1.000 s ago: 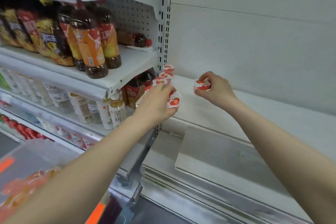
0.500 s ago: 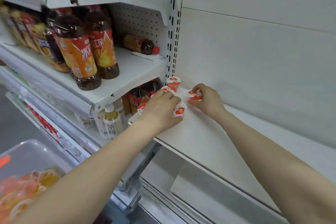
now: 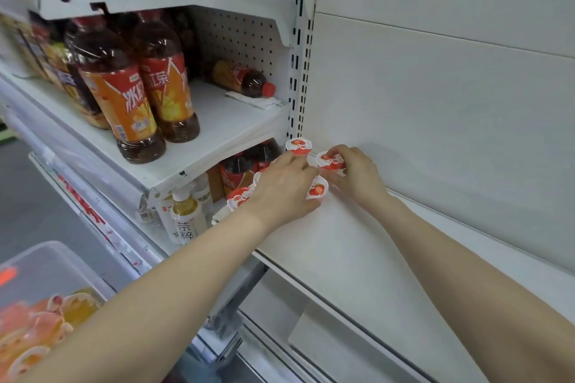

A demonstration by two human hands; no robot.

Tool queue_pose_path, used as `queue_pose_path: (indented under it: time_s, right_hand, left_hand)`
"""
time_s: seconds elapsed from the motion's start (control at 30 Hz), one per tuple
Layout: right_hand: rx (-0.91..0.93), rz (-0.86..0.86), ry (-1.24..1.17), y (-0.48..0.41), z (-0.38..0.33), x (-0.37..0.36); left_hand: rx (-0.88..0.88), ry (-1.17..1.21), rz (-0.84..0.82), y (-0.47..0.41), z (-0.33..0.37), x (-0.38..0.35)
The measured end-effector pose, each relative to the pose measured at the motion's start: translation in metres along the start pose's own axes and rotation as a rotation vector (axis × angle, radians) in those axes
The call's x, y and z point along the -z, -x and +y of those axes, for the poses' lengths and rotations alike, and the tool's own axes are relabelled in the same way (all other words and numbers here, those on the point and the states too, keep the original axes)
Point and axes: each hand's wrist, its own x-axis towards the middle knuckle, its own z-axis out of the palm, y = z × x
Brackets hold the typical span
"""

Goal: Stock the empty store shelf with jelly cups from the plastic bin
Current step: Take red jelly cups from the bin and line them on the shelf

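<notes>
- On my feed the left hand (image 3: 284,188) lies knuckles up over the back left corner of the white shelf (image 3: 342,246), fingers curled round a strawberry-lidded jelly cup (image 3: 317,190).
- A second cup (image 3: 239,196) shows past its thumb side; I cannot tell whether it is gripped.
- The right hand (image 3: 357,176) curls its fingertips over a third cup (image 3: 329,162), just beside the left.
- A fourth cup (image 3: 298,146) stands upright in the shelf corner.
- I see the plastic bin (image 3: 46,261) low on the left, with loose cups (image 3: 37,326) inside.
- Tea bottles (image 3: 124,96) fill the neighbouring shelf.
</notes>
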Motion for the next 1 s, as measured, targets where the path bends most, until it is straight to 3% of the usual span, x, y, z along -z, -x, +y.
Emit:
queue_pose_path:
  time_s: [0.2, 0.57, 1.0]
  right_hand:
    - [0.147, -0.019, 0.161, 0.003, 0.010, 0.013]
    - [0.139, -0.012, 0.326, 0.019, 0.012, 0.038]
    - [0.229, 0.066, 0.482, 0.084, -0.067, 0.041]
  left_hand:
    - [0.012, -0.025, -0.073, -0.014, 0.004, -0.006]
    - [0.009, -0.040, -0.088, -0.012, 0.003, -0.005]
    - [-0.007, 0.025, 0.011, 0.058, -0.025, 0.057]
